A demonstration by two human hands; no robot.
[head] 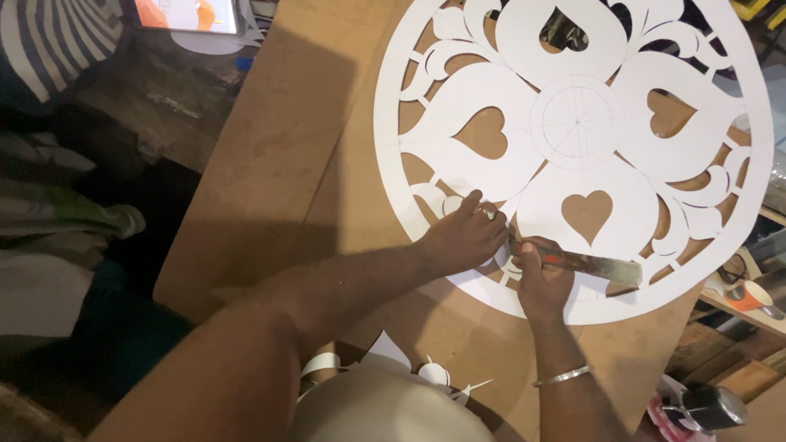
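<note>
While pinned flat, cutout (573,123) under knife (589,263).

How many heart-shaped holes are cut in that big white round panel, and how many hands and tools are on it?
Heart-shaped holes in the white round panel: 4
Hands on it: 2, the left hand and the right hand
Tools: 1, a metal blade in the right hand's grip
Total: 7

One round white cut-out panel (573,123) lies on one brown table (270,164). It shows four heart-shaped holes: at twelve o'clock (563,31), three (667,111), six (586,214) and nine (483,133). Two hands work at its seven o'clock rim, left hand (463,239) and right hand (540,278), with one flat metal blade (602,266).
</note>
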